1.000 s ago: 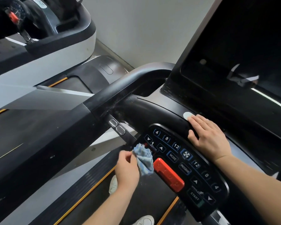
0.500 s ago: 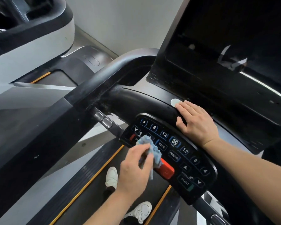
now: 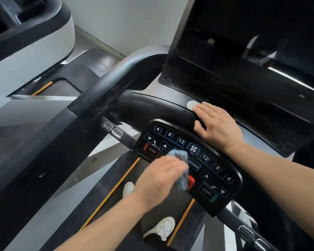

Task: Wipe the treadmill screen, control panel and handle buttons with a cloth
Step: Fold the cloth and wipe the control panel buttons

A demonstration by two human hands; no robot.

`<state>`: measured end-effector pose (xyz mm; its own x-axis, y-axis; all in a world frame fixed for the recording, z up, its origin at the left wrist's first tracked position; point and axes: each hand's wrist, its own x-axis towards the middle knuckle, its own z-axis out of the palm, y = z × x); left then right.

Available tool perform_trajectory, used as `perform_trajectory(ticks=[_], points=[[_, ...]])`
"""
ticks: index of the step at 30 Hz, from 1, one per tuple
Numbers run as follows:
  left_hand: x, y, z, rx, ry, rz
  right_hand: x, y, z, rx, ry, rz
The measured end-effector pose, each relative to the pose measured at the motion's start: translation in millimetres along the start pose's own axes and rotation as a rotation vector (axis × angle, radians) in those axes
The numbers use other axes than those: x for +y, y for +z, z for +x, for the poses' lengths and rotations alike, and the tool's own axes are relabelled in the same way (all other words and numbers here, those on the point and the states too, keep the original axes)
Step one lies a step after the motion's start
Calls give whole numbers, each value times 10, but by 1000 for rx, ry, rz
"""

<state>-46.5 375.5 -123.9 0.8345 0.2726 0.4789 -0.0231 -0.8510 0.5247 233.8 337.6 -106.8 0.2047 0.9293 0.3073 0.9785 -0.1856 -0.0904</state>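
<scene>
Left hand [image 3: 159,180] grips bunched cloth [image 3: 181,169] on control panel [image 3: 230,194] middle, right hand [image 3: 216,124] flat, empty above it; best sweep lightly rightward, avoiding hard presses on START button [image 3: 206,192].

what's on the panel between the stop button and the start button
In the head view, the left hand presses a crumpled blue cloth there, half covering the red bar, on the black control panel.
</scene>
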Motion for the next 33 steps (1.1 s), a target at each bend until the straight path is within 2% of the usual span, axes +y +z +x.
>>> perform_trajectory(ticks=[2,3,5,7,10,12,15,17,19,22,24,28,33], points=[[8,34,-60,68,-104,47,-12,-7,0,-7,9,5],[118,125,-113,48,-110,36,-16,-14,0,-9,12,6],[348,277,-177,-88,-4,-29,-18,-30,-3,-25,18,8],[275,241,-109,-174,80,-53,-21,-49,3,-40,27,8],[42,99,-13,-130,42,32,-26,-52,9,-62,25,9],[154,128,-19,-101,-17,62,-34,-60,10,-73,29,9],[439,244,27,-187,35,0,-44,-86,-6,-72,32,4],[338,169,75,-231,69,6,-56,-98,0,-67,31,7],[119,23,68,-193,12,41,-61,-101,12,-62,28,9],[-64,-136,-11,-128,-137,125,-62,-90,10,-50,33,13],[-12,-137,-66,-72,-285,94,-58,-86,8,-46,25,14],[260,-116,-105,187,-880,-124,-66,-102,8,-63,38,15],[623,98,-104,419,-1362,-449,-78,-123,6,-69,41,8]])
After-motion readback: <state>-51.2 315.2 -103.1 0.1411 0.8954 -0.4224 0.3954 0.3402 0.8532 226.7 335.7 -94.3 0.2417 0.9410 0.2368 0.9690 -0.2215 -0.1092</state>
